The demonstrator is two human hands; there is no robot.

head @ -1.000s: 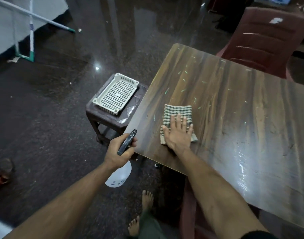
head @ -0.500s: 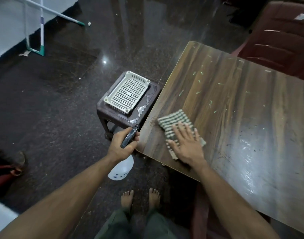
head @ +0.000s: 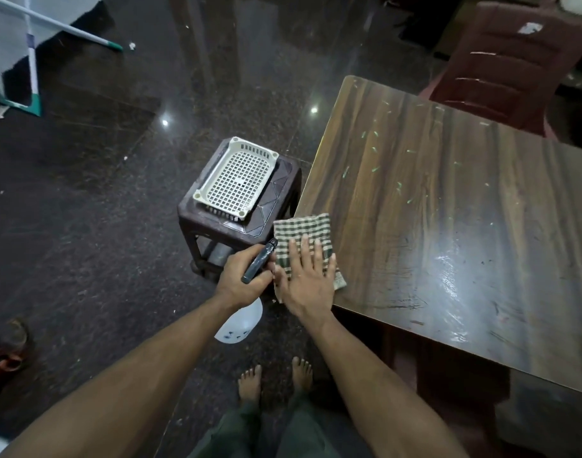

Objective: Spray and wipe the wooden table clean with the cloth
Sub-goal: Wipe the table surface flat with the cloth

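Observation:
The wooden table (head: 448,226) fills the right side, its top streaked and dotted with small pale green flecks. A green-and-white checked cloth (head: 303,231) lies over the table's near left corner, partly hanging past the edge. My right hand (head: 308,280) presses flat on the cloth, fingers spread. My left hand (head: 243,279) sits just left of it, off the table, gripping a spray bottle (head: 241,322) by its dark trigger head; the white body hangs below the hand.
A dark plastic stool (head: 266,206) stands against the table's left edge, carrying a white perforated tray (head: 235,178). A maroon plastic chair (head: 511,57) sits at the table's far side. My bare feet (head: 273,380) stand on the dark polished floor. A white-and-green frame (head: 33,77) stands far left.
My right hand has swept the cloth leftward to the table's near corner, so it overhangs the edge. The left hand and bottle now sit right beside it.

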